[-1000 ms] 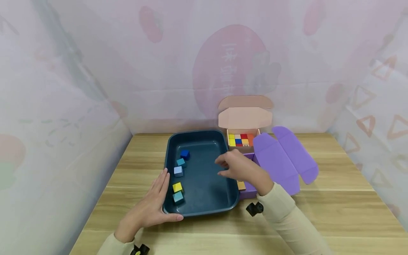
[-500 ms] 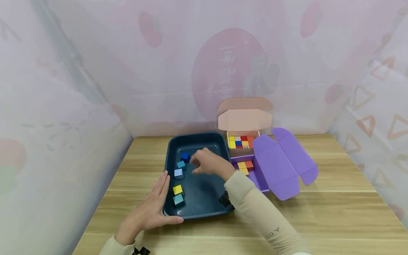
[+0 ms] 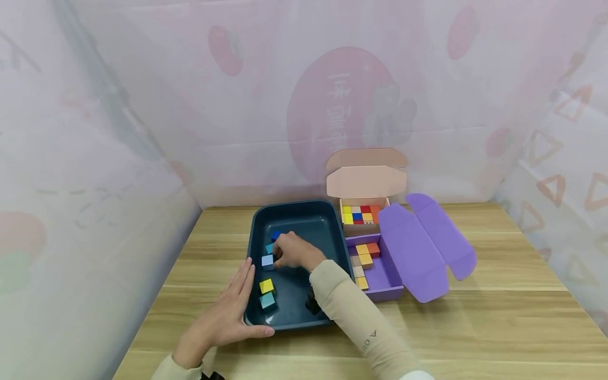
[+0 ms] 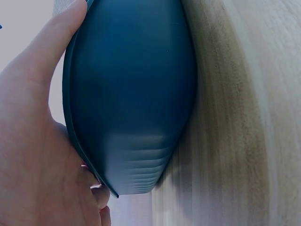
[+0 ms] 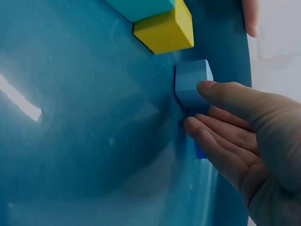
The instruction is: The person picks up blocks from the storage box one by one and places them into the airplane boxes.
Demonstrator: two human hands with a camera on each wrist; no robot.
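Note:
In the head view, a dark blue-green tray (image 3: 311,224) holds several small cubes along its left side. A yellow cube (image 3: 267,286) and a teal cube (image 3: 267,301) lie nearest the front. Farther back are a light blue cube (image 3: 268,262), another teal cube (image 3: 269,248) and a dark blue cube (image 3: 276,235). My right hand (image 3: 295,251) reaches down beside these back cubes. Its thumb overlaps the light blue cube (image 5: 190,84) in the right wrist view, with thumb and fingers apart. My left hand (image 3: 228,306) rests along the tray's left front corner, fingers extended.
An open purple box (image 3: 386,293) with several orange, yellow and tan cubes stands right of the tray, its lid (image 3: 418,243) folded out rightward. Behind it, a peach-coloured box (image 3: 366,182) holds a packed set of coloured cubes. All stand on a wooden table (image 3: 475,322).
My right hand has moved left from above the purple box across the tray and down to the back cubes. My left hand has stayed at the tray's corner.

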